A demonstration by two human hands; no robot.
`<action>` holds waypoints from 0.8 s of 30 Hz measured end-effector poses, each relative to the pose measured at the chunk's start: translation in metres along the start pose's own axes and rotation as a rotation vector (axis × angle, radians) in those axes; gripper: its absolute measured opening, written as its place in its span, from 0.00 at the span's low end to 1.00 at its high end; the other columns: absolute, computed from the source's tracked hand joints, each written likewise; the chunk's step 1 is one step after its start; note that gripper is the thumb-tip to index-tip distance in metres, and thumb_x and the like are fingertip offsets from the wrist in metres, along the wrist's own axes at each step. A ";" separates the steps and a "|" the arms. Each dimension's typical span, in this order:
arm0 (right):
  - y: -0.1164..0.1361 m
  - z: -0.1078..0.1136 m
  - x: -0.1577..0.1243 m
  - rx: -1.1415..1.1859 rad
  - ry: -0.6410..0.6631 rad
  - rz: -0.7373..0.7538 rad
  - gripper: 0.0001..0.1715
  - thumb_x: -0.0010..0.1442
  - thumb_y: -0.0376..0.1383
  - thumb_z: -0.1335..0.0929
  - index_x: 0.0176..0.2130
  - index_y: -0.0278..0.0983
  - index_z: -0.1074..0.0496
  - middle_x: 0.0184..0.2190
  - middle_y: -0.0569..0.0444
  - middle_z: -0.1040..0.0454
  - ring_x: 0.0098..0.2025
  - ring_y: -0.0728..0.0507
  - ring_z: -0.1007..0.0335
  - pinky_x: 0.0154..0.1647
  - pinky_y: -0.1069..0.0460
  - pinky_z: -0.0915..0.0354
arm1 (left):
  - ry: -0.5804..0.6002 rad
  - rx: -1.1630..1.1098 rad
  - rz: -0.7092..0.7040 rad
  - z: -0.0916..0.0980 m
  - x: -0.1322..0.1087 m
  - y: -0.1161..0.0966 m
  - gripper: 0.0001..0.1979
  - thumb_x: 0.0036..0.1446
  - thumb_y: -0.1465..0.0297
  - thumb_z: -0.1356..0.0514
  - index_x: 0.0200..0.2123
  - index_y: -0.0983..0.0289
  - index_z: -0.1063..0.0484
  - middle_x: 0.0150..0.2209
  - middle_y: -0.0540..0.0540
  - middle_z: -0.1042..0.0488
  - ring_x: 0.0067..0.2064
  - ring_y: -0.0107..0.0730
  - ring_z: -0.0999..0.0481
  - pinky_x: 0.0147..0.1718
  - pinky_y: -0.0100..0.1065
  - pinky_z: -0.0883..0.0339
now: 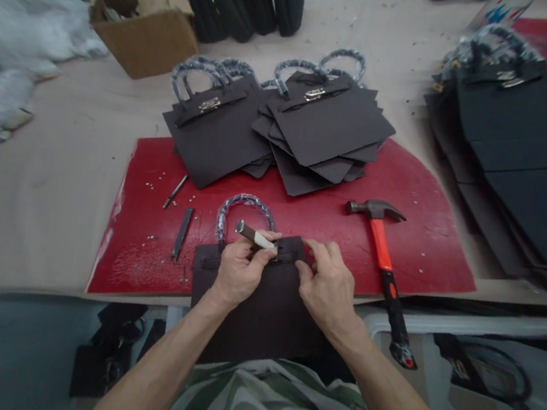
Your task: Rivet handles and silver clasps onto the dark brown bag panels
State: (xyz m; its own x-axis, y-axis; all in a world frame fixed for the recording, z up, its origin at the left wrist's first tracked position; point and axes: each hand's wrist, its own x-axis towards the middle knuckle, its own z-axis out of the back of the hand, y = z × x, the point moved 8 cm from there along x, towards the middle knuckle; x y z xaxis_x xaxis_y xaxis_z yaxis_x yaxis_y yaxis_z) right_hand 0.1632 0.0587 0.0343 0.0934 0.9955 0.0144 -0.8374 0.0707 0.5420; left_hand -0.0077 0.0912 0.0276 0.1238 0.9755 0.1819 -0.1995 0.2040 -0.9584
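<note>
A dark brown handbag panel (249, 316) lies at the front edge of the red board, its lower part toward my body. Its arched handle (246, 201) is wrapped in clear plastic. My left hand (242, 271) is closed around a short punch-like tool (252, 233), dark with a pale band and a shiny top end. The tool leans over the panel near the strap slot; its tip is hidden by my fingers. On the panel's upper right edge, my right hand (326, 282) pinches the leather between thumb and fingers.
A claw hammer (382, 239) with an orange and black handle lies right on the red board (158, 163). A flat metal bar (182, 233) and a thin rod (175, 192) lie left. Stacked bag panels (329, 121) sit behind, more panels (523, 144) right, a cardboard box (146, 40) back left.
</note>
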 end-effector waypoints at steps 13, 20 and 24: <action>-0.015 -0.005 0.010 0.158 0.014 -0.035 0.09 0.58 0.31 0.31 0.41 0.37 0.27 0.36 0.52 0.25 0.37 0.43 0.28 0.39 0.50 0.36 | -0.003 0.052 -0.127 -0.009 -0.006 -0.007 0.05 0.61 0.74 0.39 0.41 0.63 0.26 0.46 0.57 0.20 0.49 0.36 0.20 0.51 0.37 0.26; -0.010 -0.004 0.008 0.103 0.024 -0.032 0.09 0.59 0.30 0.32 0.42 0.36 0.27 0.38 0.50 0.25 0.39 0.42 0.28 0.39 0.50 0.37 | -0.015 0.144 -0.137 -0.011 -0.005 -0.011 0.06 0.62 0.72 0.40 0.43 0.63 0.26 0.45 0.57 0.19 0.47 0.36 0.19 0.49 0.36 0.25; -0.011 -0.003 0.008 0.116 0.032 -0.037 0.08 0.60 0.31 0.33 0.42 0.37 0.28 0.38 0.50 0.25 0.40 0.42 0.28 0.39 0.50 0.37 | -0.015 0.170 -0.158 -0.011 -0.005 -0.015 0.06 0.62 0.72 0.40 0.42 0.64 0.26 0.44 0.57 0.19 0.47 0.36 0.19 0.49 0.36 0.25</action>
State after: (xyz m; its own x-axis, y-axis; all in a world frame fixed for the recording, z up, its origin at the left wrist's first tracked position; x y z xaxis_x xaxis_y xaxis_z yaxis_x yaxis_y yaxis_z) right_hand 0.1713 0.0658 0.0259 0.1044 0.9940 -0.0331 -0.7658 0.1015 0.6350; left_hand 0.0055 0.0821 0.0386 0.1522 0.9313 0.3308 -0.3402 0.3637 -0.8672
